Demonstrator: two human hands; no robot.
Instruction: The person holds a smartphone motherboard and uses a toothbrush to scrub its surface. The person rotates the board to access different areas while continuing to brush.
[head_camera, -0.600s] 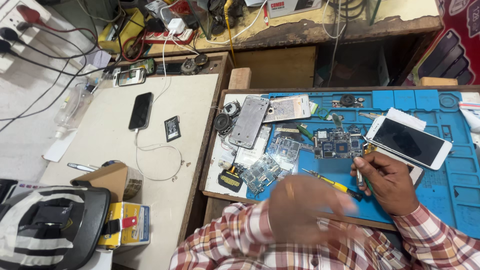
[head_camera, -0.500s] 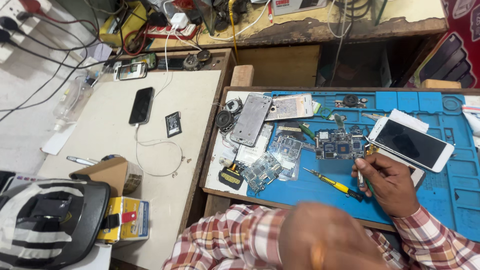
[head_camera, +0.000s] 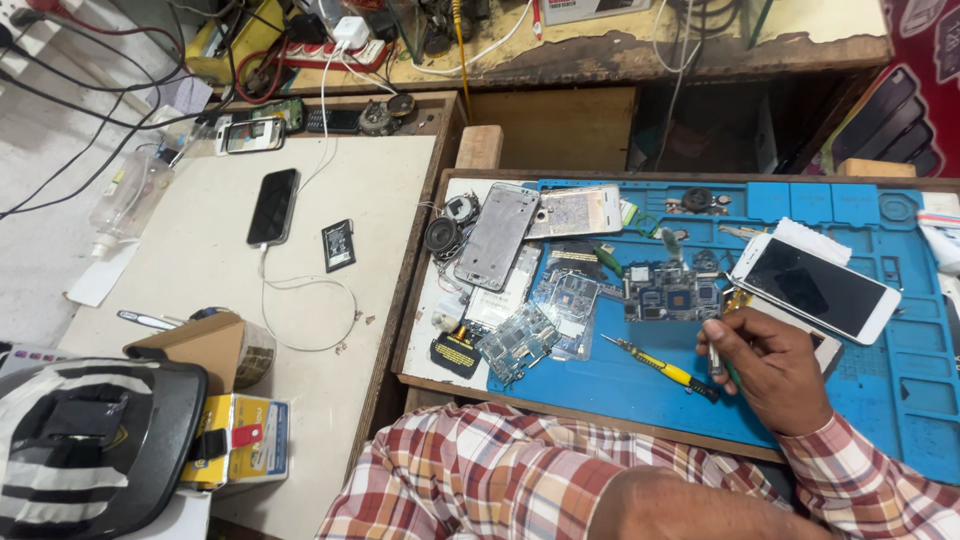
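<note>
A thin tool (head_camera: 716, 352) is being gripped in the closed right hand (head_camera: 770, 365), at the near right part of the blue mat (head_camera: 640, 395). Its tip is being held just beside a circuit board (head_camera: 668, 296), which is lying on the mat to the far left of the hand. A yellow screwdriver (head_camera: 660, 367) is lying just to the left of the hand, and a white phone (head_camera: 815, 287) is lying beyond it, to the far right. The left hand is not being shown; only a checked sleeve (head_camera: 480, 470) is being seen near the lower edge.
</note>
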